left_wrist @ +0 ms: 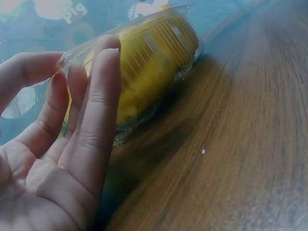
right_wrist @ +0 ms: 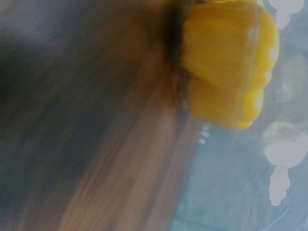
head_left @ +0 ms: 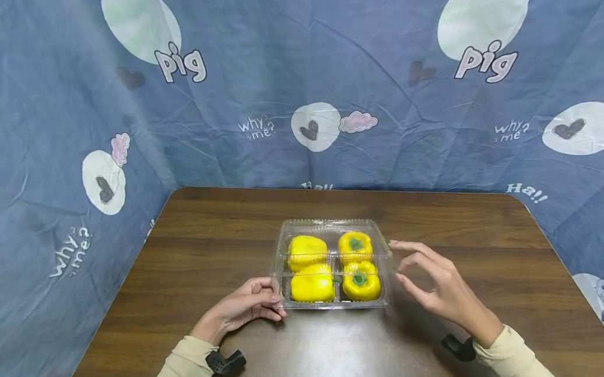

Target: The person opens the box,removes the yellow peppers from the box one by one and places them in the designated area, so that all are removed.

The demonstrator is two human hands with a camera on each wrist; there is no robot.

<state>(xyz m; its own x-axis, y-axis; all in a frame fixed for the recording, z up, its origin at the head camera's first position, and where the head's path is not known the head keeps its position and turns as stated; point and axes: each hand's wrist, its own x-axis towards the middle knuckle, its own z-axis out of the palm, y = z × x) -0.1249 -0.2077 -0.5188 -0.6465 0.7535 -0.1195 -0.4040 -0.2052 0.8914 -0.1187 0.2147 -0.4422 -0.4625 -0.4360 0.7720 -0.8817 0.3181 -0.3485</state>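
Observation:
A clear plastic clamshell container (head_left: 336, 307) sits on the table with several yellow bell peppers inside. Two peppers (head_left: 312, 283) lie on their sides in its left half, and two more (head_left: 361, 281) show green stems in the right half. The transparent lid (head_left: 331, 224) is over them. At the front left corner, my left hand (head_left: 249, 303) pinches the container's edge; the left wrist view shows its fingers (left_wrist: 98, 106) against the ribbed side. My right hand (head_left: 437, 281) is by the right side, thumb and fingers bent and spread, holding nothing; whether a fingertip touches the plastic I cannot tell.
The brown wooden table (head_left: 205, 236) extends around the container. A blue printed cloth (head_left: 252, 81) hangs behind the table and along its sides. Black wrist cameras (head_left: 226, 363) sit at both cuffs. The right wrist view is blurred.

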